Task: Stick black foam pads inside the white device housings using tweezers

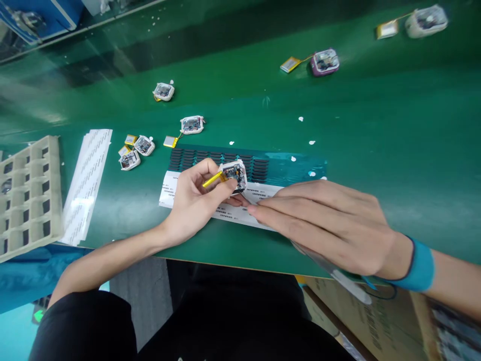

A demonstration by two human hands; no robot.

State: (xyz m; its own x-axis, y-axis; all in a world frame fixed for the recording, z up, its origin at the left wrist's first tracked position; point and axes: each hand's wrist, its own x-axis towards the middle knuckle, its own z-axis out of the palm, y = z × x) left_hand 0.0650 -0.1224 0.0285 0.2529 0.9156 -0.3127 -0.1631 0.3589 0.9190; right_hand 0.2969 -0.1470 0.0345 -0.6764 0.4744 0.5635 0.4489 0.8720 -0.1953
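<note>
My left hand (195, 200) is closed around a small white device (233, 174) with an exposed circuit board and a yellow battery hanging off its left side. It holds the device just above a white label sheet (169, 188) on the green conveyor belt (263, 100). My right hand (326, 220) lies over the right part of that sheet, fingers pressed together with the tips at the sheet beside the device. A thin tool shaft (338, 273) sticks out behind this hand towards my wrist, which wears a blue band.
A sheet of dark pads (263, 168) lies behind the label sheet. Several more devices with batteries sit on the belt: a group (135, 150) to the left, and others (325, 61) further back. A white compartment tray (30, 195) and label strips (88, 180) are at left.
</note>
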